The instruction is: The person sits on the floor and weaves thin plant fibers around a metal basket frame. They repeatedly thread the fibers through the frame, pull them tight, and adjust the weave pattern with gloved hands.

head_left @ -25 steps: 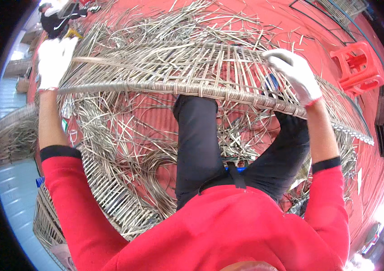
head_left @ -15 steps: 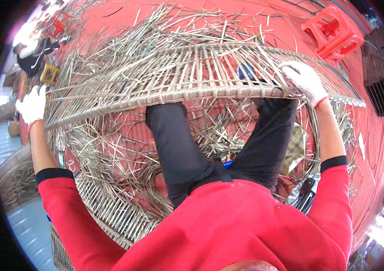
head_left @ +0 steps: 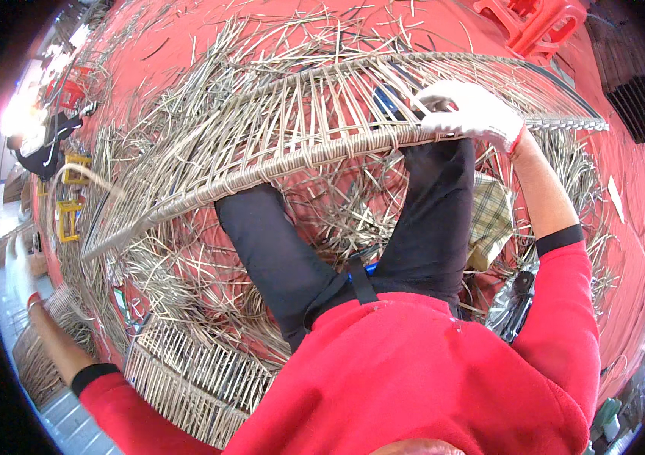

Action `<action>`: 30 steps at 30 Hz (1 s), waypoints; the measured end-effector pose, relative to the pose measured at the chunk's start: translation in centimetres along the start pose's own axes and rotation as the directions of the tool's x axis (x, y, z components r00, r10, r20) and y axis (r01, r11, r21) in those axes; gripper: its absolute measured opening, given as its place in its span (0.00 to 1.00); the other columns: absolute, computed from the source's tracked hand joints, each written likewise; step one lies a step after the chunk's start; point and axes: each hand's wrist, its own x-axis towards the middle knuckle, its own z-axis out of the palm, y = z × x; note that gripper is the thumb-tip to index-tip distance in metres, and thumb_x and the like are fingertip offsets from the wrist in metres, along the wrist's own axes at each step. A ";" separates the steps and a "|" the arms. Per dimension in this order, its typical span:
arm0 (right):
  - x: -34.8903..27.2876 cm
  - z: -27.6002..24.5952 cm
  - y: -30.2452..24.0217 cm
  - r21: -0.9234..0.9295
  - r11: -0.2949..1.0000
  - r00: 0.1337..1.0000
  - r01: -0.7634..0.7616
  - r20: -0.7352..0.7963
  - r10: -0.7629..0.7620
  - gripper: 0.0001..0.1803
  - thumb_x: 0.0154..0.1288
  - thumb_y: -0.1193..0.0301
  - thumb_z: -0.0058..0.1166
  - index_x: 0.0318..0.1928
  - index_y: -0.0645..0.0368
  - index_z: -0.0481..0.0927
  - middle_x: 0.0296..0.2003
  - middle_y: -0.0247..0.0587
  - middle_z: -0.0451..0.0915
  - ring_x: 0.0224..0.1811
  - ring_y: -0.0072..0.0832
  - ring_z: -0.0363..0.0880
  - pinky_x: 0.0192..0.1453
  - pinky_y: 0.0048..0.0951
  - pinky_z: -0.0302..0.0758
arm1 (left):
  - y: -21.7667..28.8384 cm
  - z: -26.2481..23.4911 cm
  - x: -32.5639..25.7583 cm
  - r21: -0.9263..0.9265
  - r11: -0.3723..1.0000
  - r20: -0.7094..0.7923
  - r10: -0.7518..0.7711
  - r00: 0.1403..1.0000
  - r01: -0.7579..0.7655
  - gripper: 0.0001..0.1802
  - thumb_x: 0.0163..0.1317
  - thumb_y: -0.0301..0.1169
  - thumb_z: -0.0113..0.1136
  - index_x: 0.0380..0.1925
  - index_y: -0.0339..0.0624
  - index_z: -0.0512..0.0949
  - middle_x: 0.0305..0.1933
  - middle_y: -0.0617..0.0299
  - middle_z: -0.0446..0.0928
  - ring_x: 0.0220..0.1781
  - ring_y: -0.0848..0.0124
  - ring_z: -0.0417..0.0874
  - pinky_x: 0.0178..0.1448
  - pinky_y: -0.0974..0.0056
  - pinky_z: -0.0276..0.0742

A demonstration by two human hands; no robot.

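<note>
A long curved woven panel (head_left: pixel 300 155) of grey-brown rattan-like strands, with a thick wrapped edge, lies across my knees. My right hand (head_left: pixel 474 114), in a white glove, has its fingers bent over that wrapped edge right of centre and grips it; whether a single strand is in the fingers too is hidden. Far out at the left, away from the panel, my left hand (head_left: pixel 21 265) is smeared by motion. What it holds, if anything, cannot be made out. A loose pale strand (head_left: pixel 91 176) arcs, blurred, off the panel's left part.
Loose cut strands (head_left: pixel 201 292) litter the red floor covering (head_left: pixel 641 250). Another slatted woven piece (head_left: pixel 194 371) lies at lower left. Red plastic stools (head_left: pixel 535 26) stand at upper right, yellow stools (head_left: pixel 69 220) at left, near another person (head_left: pixel 46 148). A plaid cloth item (head_left: pixel 491 220) lies by my right leg.
My left hand has swung down and outward to the left, away from the panel's end. My right hand has moved left along the edge. The panel's left end sits lower in view.
</note>
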 end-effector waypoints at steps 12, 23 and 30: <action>-2.3 3.7 -0.8 -0.294 0.941 0.917 0.169 -0.303 -0.259 0.09 0.65 0.63 0.60 0.43 0.51 0.84 0.40 0.39 0.84 0.48 0.41 0.82 0.56 0.40 0.78 | 53.7 5.7 -29.0 -0.654 0.254 -0.070 0.918 0.391 -0.713 0.10 0.68 0.42 0.60 0.40 0.54 0.86 0.41 0.60 0.86 0.48 0.59 0.86 0.54 0.54 0.80; -0.9 2.8 0.4 0.485 0.870 0.955 0.087 -0.289 0.065 0.14 0.74 0.62 0.58 0.49 0.59 0.85 0.37 0.30 0.83 0.40 0.17 0.79 0.50 0.26 0.77 | 57.4 7.5 -28.5 -0.850 0.123 0.008 0.975 0.221 -0.513 0.16 0.72 0.41 0.55 0.54 0.48 0.81 0.51 0.58 0.85 0.56 0.56 0.85 0.63 0.55 0.78; -0.8 2.6 0.7 0.427 0.904 0.958 0.031 -0.269 0.095 0.14 0.77 0.63 0.57 0.53 0.59 0.83 0.42 0.29 0.84 0.45 0.16 0.78 0.54 0.22 0.76 | 58.5 6.7 -29.1 -0.973 0.184 0.224 0.903 0.366 0.142 0.12 0.71 0.38 0.61 0.46 0.43 0.84 0.32 0.70 0.79 0.32 0.82 0.75 0.38 0.72 0.70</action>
